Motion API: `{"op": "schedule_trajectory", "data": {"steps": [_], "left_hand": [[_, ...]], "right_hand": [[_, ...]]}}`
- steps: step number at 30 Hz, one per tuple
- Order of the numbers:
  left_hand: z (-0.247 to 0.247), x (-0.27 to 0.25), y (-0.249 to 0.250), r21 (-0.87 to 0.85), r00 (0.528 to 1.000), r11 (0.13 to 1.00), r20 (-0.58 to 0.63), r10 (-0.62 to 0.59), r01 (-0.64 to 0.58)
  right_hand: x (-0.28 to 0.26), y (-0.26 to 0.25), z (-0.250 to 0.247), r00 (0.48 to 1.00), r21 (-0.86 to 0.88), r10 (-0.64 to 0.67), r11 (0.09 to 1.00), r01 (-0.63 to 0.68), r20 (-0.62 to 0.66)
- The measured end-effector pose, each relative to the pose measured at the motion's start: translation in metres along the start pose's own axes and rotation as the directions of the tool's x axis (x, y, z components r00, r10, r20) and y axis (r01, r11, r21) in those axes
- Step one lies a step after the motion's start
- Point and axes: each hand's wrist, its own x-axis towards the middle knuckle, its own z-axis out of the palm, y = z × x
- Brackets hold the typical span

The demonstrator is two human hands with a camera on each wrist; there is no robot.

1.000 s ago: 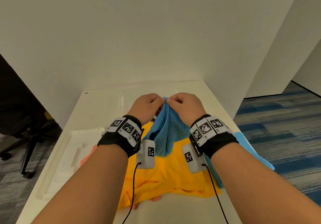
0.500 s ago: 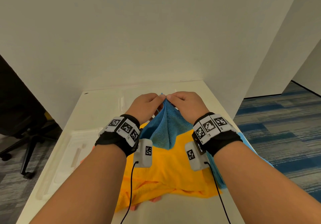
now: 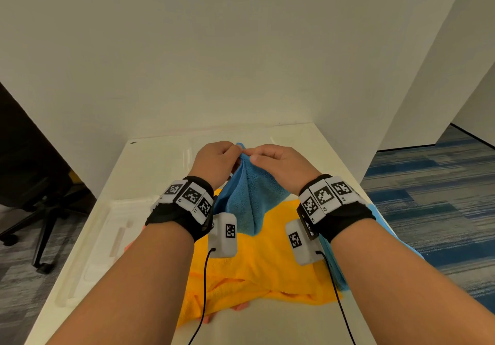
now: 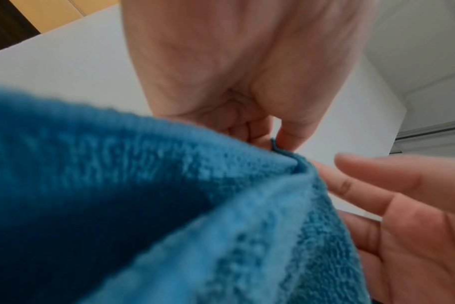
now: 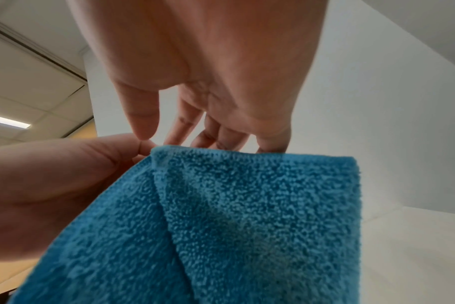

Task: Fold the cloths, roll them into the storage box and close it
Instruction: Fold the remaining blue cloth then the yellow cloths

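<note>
On the near part of the white table [image 3: 267, 326] lies a crumpled orange-yellow terry cloth [image 3: 262, 261], its near edge bunched into folds. Peeking out from under that edge are small bits of a pink-salmon cloth [image 3: 240, 306]. To the right of the orange-yellow one, a light blue cloth [image 3: 334, 272] lies flat and reaches the right edge of the table. To the left, a clear plastic lid [image 3: 107, 237] rests flat near the left edge of the table.

Above the orange-yellow cloth, both forearms reach away from the viewer, each wrist wrapped in a black band with white tag blocks. Between them hangs a blue fluffy microfibre cloth [image 3: 249, 197], lifted clear of the table at its top and draping down to a point over the orange-yellow cloth.

The left hand [image 3: 217, 161] has its fingers curled in, and the left wrist view shows the thumb and fingertips pinching the top edge of the blue cloth [image 4: 169, 205]. The right hand [image 3: 281, 163] meets it at the same spot; in the right wrist view its fingers [image 5: 229, 135] hang fairly straight behind the hemmed top edge of the blue cloth [image 5: 247, 216] while the thumb comes down toward the corner, so it holds the edge in a loose pinch. The two hands touch at the fingertips.

Farther off, a clear plastic storage box [image 3: 192, 151] stands on the table beyond the hands, mostly hidden by them.
</note>
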Motion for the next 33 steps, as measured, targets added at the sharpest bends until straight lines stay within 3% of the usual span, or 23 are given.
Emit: {"op": "schedule_trajectory", "data": {"steps": [4, 11, 17, 23, 33], "left_hand": [[-0.003, 0.001, 0.001, 0.013, 0.999, 1.0, -0.039, 0.016, -0.016], [-0.01, 0.004, 0.006, -0.28, 0.985, 0.957, -0.127, -0.119, 0.079], [-0.01, 0.006, 0.002, -0.405, 0.962, 0.907, -0.183, -0.203, 0.114], [-0.009, 0.004, 0.004, -0.461, 0.975, 0.877, -0.099, -0.198, 0.131], [0.008, -0.001, 0.017, -0.279, 0.995, 0.957, -0.049, -0.092, 0.074]], "right_hand": [[0.005, 0.007, 0.006, 0.999, -0.106, 0.021, 0.994, -0.026, -0.05], [0.003, 0.013, 0.005, 0.995, -0.383, -0.008, 0.923, -0.032, -0.102], [0.001, 0.011, 0.007, 0.999, -0.515, 0.045, 0.856, -0.044, -0.011], [-0.003, 0.004, 0.014, 0.997, -0.429, 0.07, 0.901, -0.07, -0.016], [0.001, 0.008, 0.021, 0.97, -0.415, 0.139, 0.885, -0.212, -0.198]]}}
